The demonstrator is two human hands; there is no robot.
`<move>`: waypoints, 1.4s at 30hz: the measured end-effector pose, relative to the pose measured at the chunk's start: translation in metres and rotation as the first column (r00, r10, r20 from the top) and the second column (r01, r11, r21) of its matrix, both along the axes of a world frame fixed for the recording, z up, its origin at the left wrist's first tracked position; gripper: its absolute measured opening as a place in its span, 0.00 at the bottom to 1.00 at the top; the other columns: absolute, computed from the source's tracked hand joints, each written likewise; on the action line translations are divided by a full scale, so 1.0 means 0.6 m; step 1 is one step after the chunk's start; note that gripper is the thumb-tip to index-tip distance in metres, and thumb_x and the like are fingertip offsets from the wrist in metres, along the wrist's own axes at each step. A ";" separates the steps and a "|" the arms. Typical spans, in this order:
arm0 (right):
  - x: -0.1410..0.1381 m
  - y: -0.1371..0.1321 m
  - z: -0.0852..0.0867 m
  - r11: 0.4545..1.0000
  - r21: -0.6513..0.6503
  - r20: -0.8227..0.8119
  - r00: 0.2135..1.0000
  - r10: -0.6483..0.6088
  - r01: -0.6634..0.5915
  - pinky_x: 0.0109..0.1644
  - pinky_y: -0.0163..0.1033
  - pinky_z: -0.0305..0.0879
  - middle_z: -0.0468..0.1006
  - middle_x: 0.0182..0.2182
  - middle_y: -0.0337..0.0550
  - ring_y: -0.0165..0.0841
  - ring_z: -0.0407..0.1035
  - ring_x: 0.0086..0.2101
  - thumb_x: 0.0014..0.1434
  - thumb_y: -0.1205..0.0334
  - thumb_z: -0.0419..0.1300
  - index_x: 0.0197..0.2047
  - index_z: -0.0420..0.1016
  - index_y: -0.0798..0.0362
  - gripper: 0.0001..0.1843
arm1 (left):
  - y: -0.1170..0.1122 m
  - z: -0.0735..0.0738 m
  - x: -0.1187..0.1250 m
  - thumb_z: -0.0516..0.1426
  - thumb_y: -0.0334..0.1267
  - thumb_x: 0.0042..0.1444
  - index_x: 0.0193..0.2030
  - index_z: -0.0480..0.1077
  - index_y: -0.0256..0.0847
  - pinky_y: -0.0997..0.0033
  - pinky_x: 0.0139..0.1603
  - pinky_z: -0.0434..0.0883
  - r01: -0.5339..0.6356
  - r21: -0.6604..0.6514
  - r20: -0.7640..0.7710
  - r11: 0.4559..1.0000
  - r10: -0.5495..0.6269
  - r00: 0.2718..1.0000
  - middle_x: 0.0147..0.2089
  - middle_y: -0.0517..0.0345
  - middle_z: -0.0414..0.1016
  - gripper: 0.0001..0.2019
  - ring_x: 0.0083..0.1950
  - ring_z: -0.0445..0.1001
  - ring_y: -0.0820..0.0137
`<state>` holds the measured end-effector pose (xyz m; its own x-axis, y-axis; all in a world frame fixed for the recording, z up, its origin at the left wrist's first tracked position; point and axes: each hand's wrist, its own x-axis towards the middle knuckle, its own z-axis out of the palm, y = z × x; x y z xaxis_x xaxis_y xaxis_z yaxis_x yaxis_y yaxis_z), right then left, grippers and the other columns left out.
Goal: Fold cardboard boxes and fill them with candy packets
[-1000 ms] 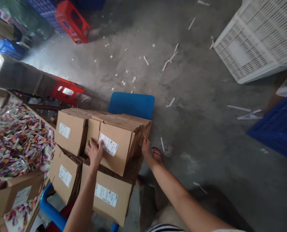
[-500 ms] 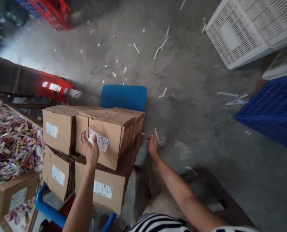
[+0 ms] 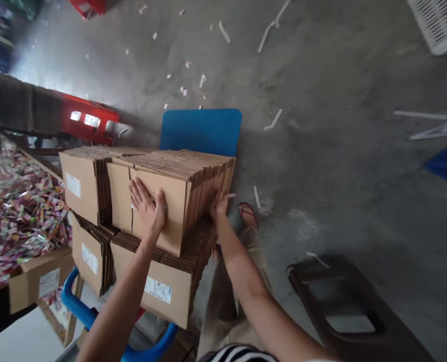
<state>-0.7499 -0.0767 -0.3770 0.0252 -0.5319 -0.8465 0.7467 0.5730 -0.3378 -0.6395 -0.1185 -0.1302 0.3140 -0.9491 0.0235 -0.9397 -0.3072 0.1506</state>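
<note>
My left hand [image 3: 147,207] lies flat, fingers spread, on the front face of a stack of folded cardboard cartons [image 3: 171,201], covering most of its white label. At that stack's right side, my right hand [image 3: 219,205] touches the carton edges with its fingers, which are partly blurred but appear unclosed. Beside this stack on the left stands another carton stack [image 3: 81,187] with a label. Below are two more stacks, one labelled lower-left carton stack [image 3: 90,256] and a lower front carton stack [image 3: 166,291].
A blue panel [image 3: 201,131] rises behind the cartons, and a blue tubular handle [image 3: 75,301] is in front. Many small wrapped packets [image 3: 23,216] lie at left. A dark stool [image 3: 344,301] stands at right. Paper strips litter the concrete floor [image 3: 321,166].
My left hand has come down flat onto the front carton. My right hand has moved left from open air to the stack's side. The view has shifted.
</note>
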 end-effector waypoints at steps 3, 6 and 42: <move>-0.038 0.013 0.010 0.988 0.049 0.196 0.968 -0.154 0.147 0.69 0.56 0.59 0.72 0.64 0.46 0.36 0.64 0.65 0.67 0.35 0.24 0.56 0.75 0.42 0.44 | 0.001 0.006 -0.001 0.46 0.57 0.69 0.80 0.37 0.34 0.44 0.78 0.38 -0.001 -0.016 -0.001 1.000 0.001 1.000 0.81 0.40 0.34 0.42 0.82 0.33 0.54; -0.072 0.015 0.023 0.953 0.097 0.412 0.861 -0.300 0.286 0.72 0.53 0.54 0.72 0.65 0.44 0.32 0.62 0.66 0.66 0.33 0.21 0.52 0.77 0.43 0.47 | 0.001 0.005 -0.003 0.46 0.57 0.68 0.80 0.37 0.34 0.45 0.78 0.38 0.001 -0.024 -0.009 1.000 -0.001 1.000 0.81 0.39 0.34 0.42 0.82 0.33 0.54; -0.220 -0.139 0.041 0.908 -0.311 -0.255 0.945 0.203 -0.279 0.74 0.52 0.49 0.67 0.69 0.50 0.40 0.60 0.68 0.66 0.26 0.35 0.69 0.66 0.50 0.47 | -0.005 0.003 -0.012 0.46 0.57 0.68 0.79 0.39 0.30 0.44 0.78 0.37 -0.011 -0.046 -0.014 0.999 0.011 1.000 0.81 0.35 0.35 0.42 0.82 0.33 0.53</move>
